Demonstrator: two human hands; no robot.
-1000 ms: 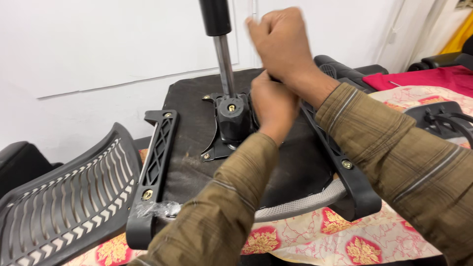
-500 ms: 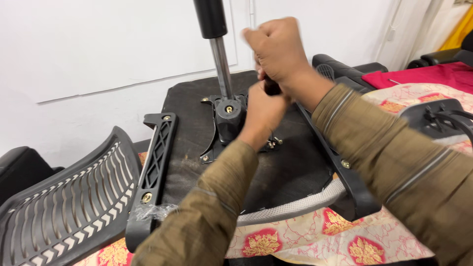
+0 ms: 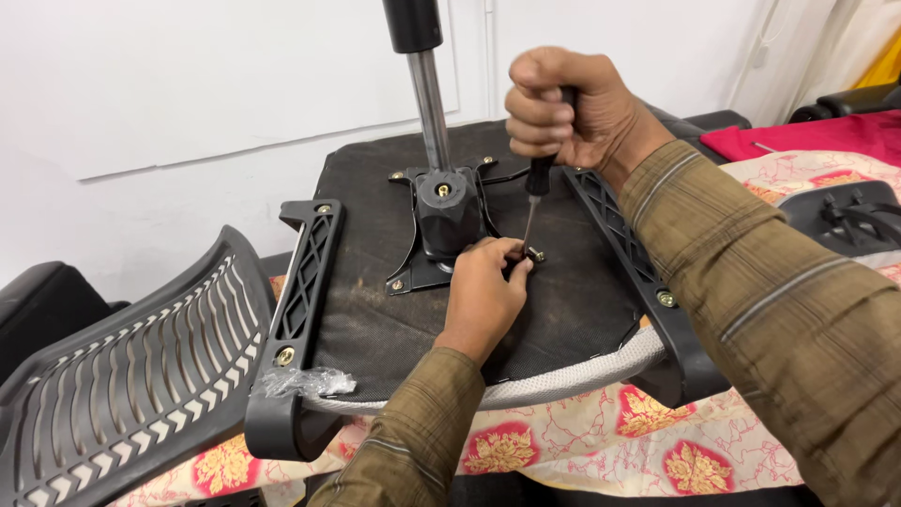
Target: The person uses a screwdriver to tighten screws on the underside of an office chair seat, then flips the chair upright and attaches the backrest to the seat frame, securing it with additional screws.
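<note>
An upturned office chair seat (image 3: 563, 310) lies on a patterned cloth, its black underside facing up. A black metal mechanism plate (image 3: 441, 221) with a gas lift cylinder (image 3: 424, 84) is fixed at its middle. My right hand (image 3: 563, 108) grips the black handle of a screwdriver (image 3: 535, 202) held upright, tip down on a bolt (image 3: 535, 253) at the plate's right corner. My left hand (image 3: 483, 296) pinches that bolt at the screwdriver's tip. Black plastic armrest brackets (image 3: 305, 282) run along both sides of the seat.
A black slatted plastic chair back (image 3: 122, 376) lies at the lower left. A crumpled clear plastic bag (image 3: 305, 380) sits by the left bracket. More black chair parts (image 3: 845, 221) and a red cloth (image 3: 817, 136) are at the right. A white wall stands behind.
My right hand moved up and clear, showing the screwdriver upright. My left hand dropped from beside the right hand to the bolt on the seat. The view shifted closer.
</note>
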